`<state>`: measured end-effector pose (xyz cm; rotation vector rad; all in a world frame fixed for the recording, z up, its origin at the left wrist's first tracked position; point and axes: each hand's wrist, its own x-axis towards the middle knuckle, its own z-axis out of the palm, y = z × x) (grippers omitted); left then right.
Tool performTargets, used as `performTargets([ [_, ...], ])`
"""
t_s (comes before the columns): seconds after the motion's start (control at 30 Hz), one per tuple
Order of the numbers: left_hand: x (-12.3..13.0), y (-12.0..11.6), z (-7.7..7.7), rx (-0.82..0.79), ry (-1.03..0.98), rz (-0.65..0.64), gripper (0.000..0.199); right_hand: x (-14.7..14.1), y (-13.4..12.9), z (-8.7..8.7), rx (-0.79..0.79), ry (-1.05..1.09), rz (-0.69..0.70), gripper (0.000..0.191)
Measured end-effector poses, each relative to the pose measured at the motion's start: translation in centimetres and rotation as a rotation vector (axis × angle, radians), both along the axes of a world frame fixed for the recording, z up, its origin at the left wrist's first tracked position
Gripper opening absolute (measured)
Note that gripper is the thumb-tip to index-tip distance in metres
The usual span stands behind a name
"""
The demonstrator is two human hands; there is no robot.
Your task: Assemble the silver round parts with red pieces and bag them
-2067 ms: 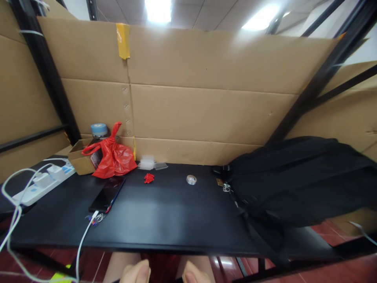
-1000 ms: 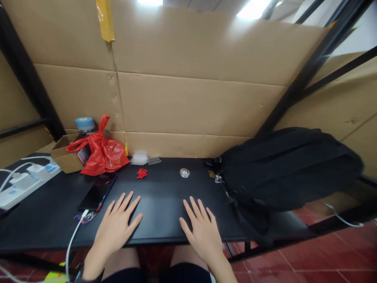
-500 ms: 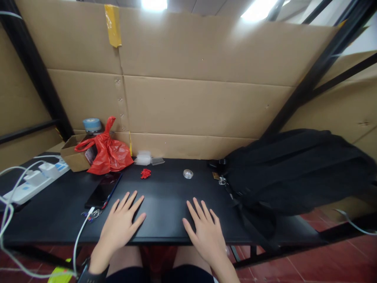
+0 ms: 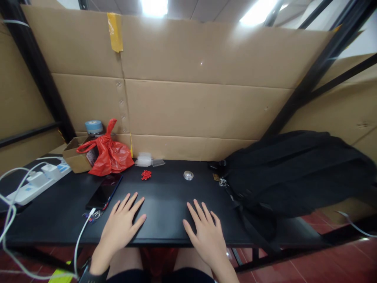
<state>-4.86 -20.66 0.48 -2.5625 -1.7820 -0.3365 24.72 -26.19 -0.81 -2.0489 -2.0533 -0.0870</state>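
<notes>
My left hand (image 4: 121, 223) lies flat on the black table (image 4: 165, 212) with its fingers spread, holding nothing. My right hand (image 4: 205, 232) rests palm down on the table too, fingers apart. Just beyond the left hand is a dark phone (image 4: 104, 191) with a white cable (image 4: 81, 232) plugged into its near end. Farther back sits a small red cluster (image 4: 146, 175), too small to make out in detail. A small round clear object (image 4: 188, 175), like a roll of tape, lies past the right hand.
A black backpack (image 4: 294, 177) fills the right side. At the back left stand a tied red plastic bag (image 4: 113, 155), a cardboard box (image 4: 75, 157) and a blue-lidded jar (image 4: 94, 126). A white power strip (image 4: 39, 181) is far left. Clear plastic pieces (image 4: 144, 160) lie by the cardboard wall (image 4: 188, 106).
The view has tilted slightly upward, so the scene sits a little lower in the picture. Both hands keep their places on the table.
</notes>
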Motion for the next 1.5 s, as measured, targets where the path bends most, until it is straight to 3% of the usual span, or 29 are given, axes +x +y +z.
performTargets([
  [0.4, 0.09, -0.12, 0.01, 0.069, -0.018, 0.001, 0.053, 0.09, 0.05, -0.27, 0.025, 0.002, 0.001, 0.056],
  [1.5, -0.01, -0.07, -0.12, 0.067, -0.010, 0.000, 0.053, 0.08, 0.04, -0.16, 0.023, 0.016, -0.005, 0.055],
])
